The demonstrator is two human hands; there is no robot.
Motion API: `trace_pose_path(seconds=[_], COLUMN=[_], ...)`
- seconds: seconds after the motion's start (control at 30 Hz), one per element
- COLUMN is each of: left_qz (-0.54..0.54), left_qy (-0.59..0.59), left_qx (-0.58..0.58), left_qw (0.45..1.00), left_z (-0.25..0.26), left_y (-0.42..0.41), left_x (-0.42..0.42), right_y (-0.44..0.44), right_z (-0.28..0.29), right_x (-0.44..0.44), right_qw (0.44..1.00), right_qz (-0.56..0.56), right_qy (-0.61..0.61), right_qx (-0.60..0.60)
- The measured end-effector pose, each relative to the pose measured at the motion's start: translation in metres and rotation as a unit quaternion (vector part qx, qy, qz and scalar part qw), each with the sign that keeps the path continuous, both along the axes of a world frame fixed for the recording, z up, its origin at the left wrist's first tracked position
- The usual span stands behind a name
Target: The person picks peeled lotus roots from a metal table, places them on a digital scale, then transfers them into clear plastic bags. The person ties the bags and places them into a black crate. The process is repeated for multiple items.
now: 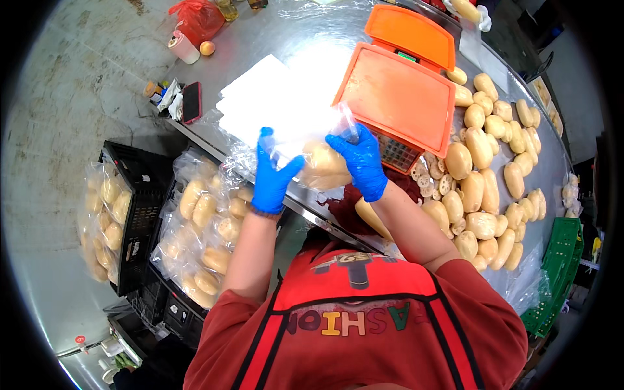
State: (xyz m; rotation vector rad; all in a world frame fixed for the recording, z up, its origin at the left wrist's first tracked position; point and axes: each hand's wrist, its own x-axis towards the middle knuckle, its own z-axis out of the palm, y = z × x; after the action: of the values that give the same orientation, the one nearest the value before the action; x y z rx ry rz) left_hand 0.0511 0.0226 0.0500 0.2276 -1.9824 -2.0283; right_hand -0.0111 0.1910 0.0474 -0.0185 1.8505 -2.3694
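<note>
A clear plastic bag with peeled lotus root (325, 165) in it lies between my two blue-gloved hands at the table's near edge. My right hand (361, 161) grips the bag's upper right side, where loose film stands up between thumb and fingers. On the other side, my left hand (273, 170) has thumb and fingers spread, the thumb at the bag's left edge; whether it pinches film is unclear. White sheets (263, 97), washed out by glare, lie just beyond. Right of them stands an orange weighing scale (399, 97) with a bare pan.
Many peeled lotus roots (480, 190) and cut slices (429, 170) cover the table's right side. Bagged roots (200, 229) fill a black crate at left, beside another black crate (141, 209). A phone (192, 102) lies at the left edge. A green crate (555, 273) stands right.
</note>
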Motion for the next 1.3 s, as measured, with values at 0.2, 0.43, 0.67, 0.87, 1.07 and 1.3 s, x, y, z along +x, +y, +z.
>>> trace_pose_path(seconds=[0.2, 0.43, 0.67, 0.87, 1.07, 1.3], left_qz=[-0.095, 0.05, 0.099, 0.141, 0.16, 0.17], left_qy=[-0.082, -0.094, -0.096, -0.09, -0.083, 0.086], left_qx=[0.056, 0.187, 0.45, 0.468, 0.483, 0.249], left_qw=[0.991, 0.976, 0.882, 0.868, 0.857, 0.95], left_z=[0.006, -0.038, -0.05, -0.038, -0.06, 0.003], left_y=[0.031, 0.024, -0.043, -0.02, -0.022, -0.015], left_x=[-0.009, -0.03, -0.023, -0.025, -0.029, -0.027], right_y=[0.013, 0.03, 0.073, 0.015, 0.017, 0.057], right_z=[-0.002, -0.017, -0.049, -0.046, -0.049, -0.064], right_x=[0.006, -0.005, 0.004, 0.054, 0.043, 0.035], right_qw=[0.999, 0.994, 0.958, 0.953, 0.947, 0.933], right_qz=[0.012, 0.098, 0.27, 0.277, 0.282, 0.181], right_qy=[0.034, 0.033, -0.085, -0.051, -0.127, -0.268], right_qx=[-0.015, -0.016, -0.039, -0.114, -0.086, -0.158])
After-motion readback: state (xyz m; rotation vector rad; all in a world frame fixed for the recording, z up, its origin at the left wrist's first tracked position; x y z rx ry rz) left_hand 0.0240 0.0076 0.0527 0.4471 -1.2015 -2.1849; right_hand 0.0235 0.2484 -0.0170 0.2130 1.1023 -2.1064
